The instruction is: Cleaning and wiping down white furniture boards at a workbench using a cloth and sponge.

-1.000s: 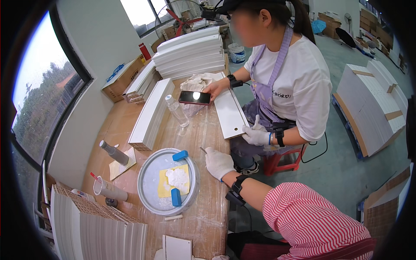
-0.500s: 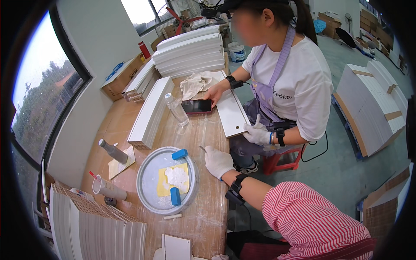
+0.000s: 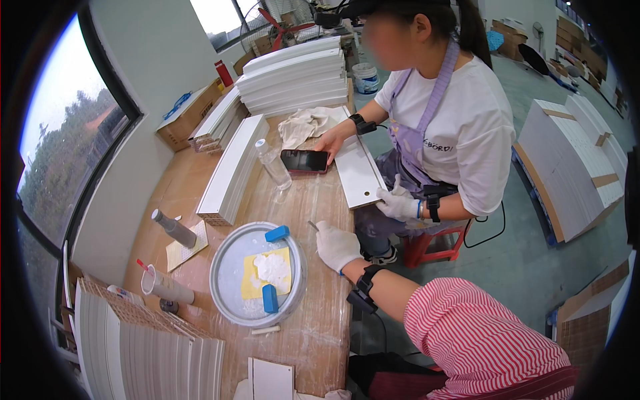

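Bright daylight comes in through the window (image 3: 60, 153) at left and a second pane at the top, which is blown out to white. The surface (image 3: 320, 200) shows a soft sheen and only faint shadows. Focus is sharp in the middle. The fisheye bends straight edges strongly toward the rim, and a black vignette rings the frame. The co-worker's face is blurred.

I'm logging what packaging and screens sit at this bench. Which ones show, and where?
Phone: on the wooden table under the co-worker's hand, flat rectangle, dark screen, reddish case.
Cardboard box: far left by the wall, brown, open.
Sealant tube: left of the round tray, grey.
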